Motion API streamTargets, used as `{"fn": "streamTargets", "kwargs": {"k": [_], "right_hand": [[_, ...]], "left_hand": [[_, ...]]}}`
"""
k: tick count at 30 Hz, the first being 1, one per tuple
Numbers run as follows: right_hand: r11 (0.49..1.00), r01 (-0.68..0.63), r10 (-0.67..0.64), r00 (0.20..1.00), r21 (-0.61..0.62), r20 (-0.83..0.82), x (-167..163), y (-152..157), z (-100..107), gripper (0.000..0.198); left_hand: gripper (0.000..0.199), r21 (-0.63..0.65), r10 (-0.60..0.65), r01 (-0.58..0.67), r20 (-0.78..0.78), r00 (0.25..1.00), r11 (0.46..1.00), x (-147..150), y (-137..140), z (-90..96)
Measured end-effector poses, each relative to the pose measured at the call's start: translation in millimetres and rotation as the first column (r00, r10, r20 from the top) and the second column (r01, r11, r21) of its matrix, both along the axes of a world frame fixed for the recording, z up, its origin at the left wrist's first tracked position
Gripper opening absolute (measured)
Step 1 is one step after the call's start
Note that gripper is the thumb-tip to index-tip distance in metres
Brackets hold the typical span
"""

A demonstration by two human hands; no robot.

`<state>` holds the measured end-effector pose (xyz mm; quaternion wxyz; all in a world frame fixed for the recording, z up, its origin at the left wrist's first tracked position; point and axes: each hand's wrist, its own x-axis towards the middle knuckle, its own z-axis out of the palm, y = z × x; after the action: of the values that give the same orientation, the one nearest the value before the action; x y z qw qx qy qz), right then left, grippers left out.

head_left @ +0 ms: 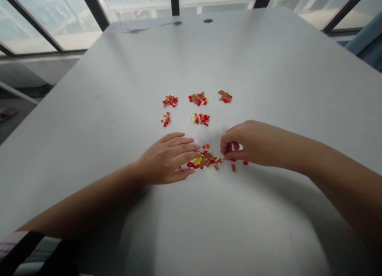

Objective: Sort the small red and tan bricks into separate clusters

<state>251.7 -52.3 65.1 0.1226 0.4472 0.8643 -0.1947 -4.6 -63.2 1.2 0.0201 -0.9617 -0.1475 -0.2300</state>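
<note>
A loose pile of small building bricks [206,160], brown, red, yellow and cream, lies between my hands on the white table [227,220]. My left hand [171,156] rests at the pile's left side with its fingers stretched out, partly covering some bricks. At the right edge of the pile, my right hand [238,142] has its thumb and fingertips pinched together; whatever is between them is too small to make out. Just below that hand sit a few stray bricks, among them a brown brick [233,168] and a red brick [245,162].
Beyond my hands are several sorted heaps: a back-left heap [170,101], a back-middle heap [198,98], a back-right heap [225,96], a front-left heap [166,119] and a front-middle heap [201,119]. Windows [215,1] line the table's far side.
</note>
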Motion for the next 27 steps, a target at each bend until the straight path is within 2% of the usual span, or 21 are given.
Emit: {"fn": "streamTargets", "kwargs": {"k": [11, 17, 23, 27], "right_hand": [[0.998, -0.023, 0.017, 0.992, -0.050, -0.121, 8.2, 9.3, -13.0, 0.018], [1.000, -0.013, 0.013, 0.985, -0.002, -0.170, 7.1, 12.7, -12.6, 0.017], [0.997, 0.053, -0.043, 0.980, 0.047, -0.195, 10.1, 17.3, -12.9, 0.017], [0.985, 0.172, -0.155, 0.943, 0.031, -0.294, 12.4, 22.9, -20.0, 0.016]], "left_hand": [[0.029, -0.004, 0.005, -0.005, -0.023, 1.000, 1.000, 1.1, 5.8, -3.3], [0.030, -0.007, 0.002, -0.002, -0.027, 1.000, 1.000, 1.0, 5.1, -3.5], [0.030, -0.013, 0.009, -0.009, -0.039, 0.999, 1.000, 0.8, 5.0, -3.9], [0.030, -0.017, 0.004, -0.005, -0.030, 1.000, 1.000, 0.8, 5.1, -3.5]]}}
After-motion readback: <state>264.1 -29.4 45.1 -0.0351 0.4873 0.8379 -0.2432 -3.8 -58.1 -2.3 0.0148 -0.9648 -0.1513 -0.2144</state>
